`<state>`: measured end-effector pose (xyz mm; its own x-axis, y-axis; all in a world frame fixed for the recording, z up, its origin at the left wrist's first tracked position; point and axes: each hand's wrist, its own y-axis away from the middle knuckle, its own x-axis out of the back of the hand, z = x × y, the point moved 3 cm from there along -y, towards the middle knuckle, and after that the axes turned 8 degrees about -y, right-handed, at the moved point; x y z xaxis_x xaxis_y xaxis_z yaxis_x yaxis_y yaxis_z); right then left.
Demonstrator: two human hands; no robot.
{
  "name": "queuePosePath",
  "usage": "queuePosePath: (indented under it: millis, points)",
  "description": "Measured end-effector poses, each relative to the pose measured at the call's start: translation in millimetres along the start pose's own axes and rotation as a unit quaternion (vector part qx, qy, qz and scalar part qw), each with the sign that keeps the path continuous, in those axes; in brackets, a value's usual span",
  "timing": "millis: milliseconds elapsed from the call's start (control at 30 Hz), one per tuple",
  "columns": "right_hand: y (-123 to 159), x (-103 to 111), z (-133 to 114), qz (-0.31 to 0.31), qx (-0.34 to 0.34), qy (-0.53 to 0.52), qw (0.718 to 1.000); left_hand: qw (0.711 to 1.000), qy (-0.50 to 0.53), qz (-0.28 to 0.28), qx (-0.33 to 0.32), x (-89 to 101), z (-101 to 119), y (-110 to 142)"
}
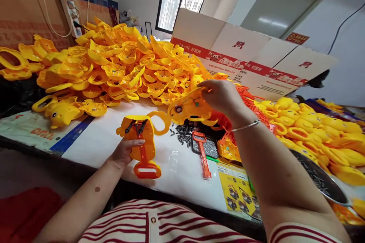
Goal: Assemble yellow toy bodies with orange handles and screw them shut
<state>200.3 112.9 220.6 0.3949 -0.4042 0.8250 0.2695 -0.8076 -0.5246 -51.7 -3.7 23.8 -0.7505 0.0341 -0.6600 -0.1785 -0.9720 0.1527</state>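
Note:
My left hand [123, 152] grips a yellow plastic toy shell half [150, 142] above the white table. Inside this half lies an orange-red slider [142, 148] with two black pieces at its top; a loop handle sticks out at the right. My right hand [224, 94] pinches the upper edge of another yellow shell half [186, 109], whose inside shows a round part and a small green piece. Between the hands and my body, a loose orange-red slider [203, 157] rests partly on a small black tray [211, 146] of tiny metal parts. Small black pins [184, 135] lie beside it.
A big heap of yellow shell halves [119, 62] covers the back of the table [176, 176]. Finished-looking yellow toys [310, 125] are piled at right, near a round bowl of dark pieces [319, 182]. A white carton [251, 53] stands behind; a yellow printed sheet [238, 191] lies in front.

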Motion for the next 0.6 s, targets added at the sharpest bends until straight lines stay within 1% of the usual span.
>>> queuePosePath:
  millis: [67, 100, 133, 167, 200, 233, 267, 333, 367, 400, 433, 467, 500, 533, 600]
  points:
    - [9, -15, -11, -0.041, -0.023, -0.061, 0.997, 0.999, -0.018, -0.030, 0.014, -2.5, -2, 5]
    - [14, -21, -15, -0.061, -0.036, -0.108, 0.992, 0.999, -0.022, -0.040, 0.025, -1.9, -5, 7]
    - [19, -25, -18, -0.078, -0.052, -0.170, 0.981, 0.998, -0.020, -0.045, 0.037, -0.3, -8, 9]
    - [25, -29, -19, -0.092, -0.071, -0.248, 0.962, 0.998, -0.012, -0.045, 0.047, 1.9, -11, 10]
    - [32, -33, -18, -0.098, -0.088, -0.338, 0.932, 0.998, 0.002, -0.041, 0.051, 4.3, -14, 11]
    - [40, -39, -17, -0.095, -0.099, -0.435, 0.890, 0.998, 0.020, -0.035, 0.048, 6.4, -15, 13]
    - [50, -46, -16, -0.082, -0.101, -0.530, 0.838, 0.998, 0.037, -0.029, 0.037, 7.7, -16, 14]
    - [72, -66, -13, -0.033, -0.085, -0.688, 0.720, 0.998, 0.058, -0.028, 0.018, 5.9, -16, 17]
    - [84, -79, -13, -0.007, -0.071, -0.742, 0.666, 0.998, 0.058, -0.034, 0.020, 2.7, -16, 19]
    - [95, -92, -15, 0.015, -0.066, -0.780, 0.622, 0.997, 0.054, -0.043, 0.033, -1.8, -17, 20]
    - [105, -106, -17, 0.026, -0.071, -0.804, 0.590, 0.996, 0.048, -0.051, 0.051, -7.1, -18, 22]
    - [114, -118, -21, 0.033, -0.080, -0.820, 0.566, 0.995, 0.045, -0.055, 0.071, -12.5, -19, 23]
    - [121, -127, -27, 0.025, -0.088, -0.833, 0.546, 0.993, 0.045, -0.056, 0.090, -17.6, -21, 24]
    - [125, -134, -33, 0.018, -0.097, -0.841, 0.532, 0.992, 0.049, -0.055, 0.106, -22.0, -24, 25]
    - [129, -136, -43, 0.016, -0.117, -0.847, 0.518, 0.989, 0.055, -0.054, 0.127, -27.1, -31, 25]
